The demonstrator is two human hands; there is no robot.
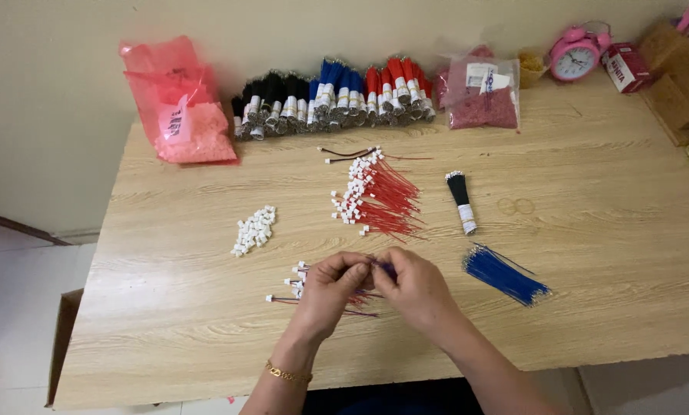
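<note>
My left hand (327, 290) and my right hand (413, 288) meet fingertip to fingertip above the front middle of the wooden table (590, 253). Between them I pinch a thin blue wire (384, 267); whether a white connector is also in my left fingers is hidden. Under and left of my hands lies a small bunch of finished wires with white connectors (297, 283). A loose bundle of blue wires (506, 275) lies just right of my right hand. A heap of white connectors (253, 230) sits to the left.
Red wires with white connectors (376, 196) fan out mid-table beside a bound black wire bundle (461, 201). Rows of black, blue and red wire bundles (333, 96), two pink bags (181, 107) (483, 94), a pink alarm clock (575, 54) and boxes (679, 81) line the back edge.
</note>
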